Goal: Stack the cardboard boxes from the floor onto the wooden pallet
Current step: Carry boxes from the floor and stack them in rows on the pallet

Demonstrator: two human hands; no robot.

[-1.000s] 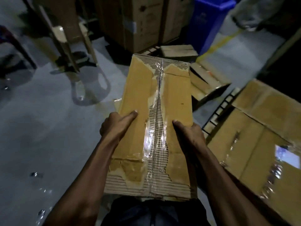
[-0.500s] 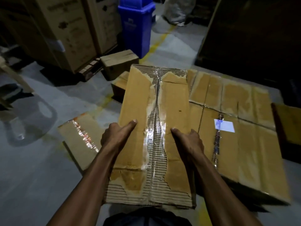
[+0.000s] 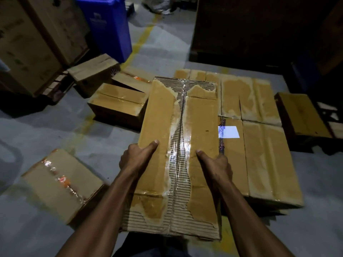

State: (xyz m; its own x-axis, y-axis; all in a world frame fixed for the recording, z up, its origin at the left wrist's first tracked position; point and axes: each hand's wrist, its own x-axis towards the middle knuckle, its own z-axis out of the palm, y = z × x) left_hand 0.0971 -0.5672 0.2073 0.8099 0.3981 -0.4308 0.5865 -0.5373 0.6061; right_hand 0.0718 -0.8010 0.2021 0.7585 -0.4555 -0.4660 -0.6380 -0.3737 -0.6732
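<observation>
A long cardboard box (image 3: 178, 154) is held lengthwise between both hands, above the floor and at the near left edge of the stacked boxes. The left hand (image 3: 136, 156) is clamped against the box's left side, its thumb laid flat across the top face and its fingers hidden round the edge. The right hand (image 3: 215, 164) is set against the right side in the same way, thumb on top, the fingers out of sight. The top of the held box is worn: the brown outer paper is torn away along the centre seam and at both ends, so that ribbed corrugation is exposed under a strip of glossy clear tape. To the right, a flat layer of stacked boxes (image 3: 259, 138) is laid side by side, one bearing a white label (image 3: 229, 132). Loose boxes are scattered on the grey concrete floor (image 3: 46, 130): one at near left (image 3: 61, 184) with shiny tape, others at far left (image 3: 117, 104). A blue bin (image 3: 107, 25) is seen beyond them.
</observation>
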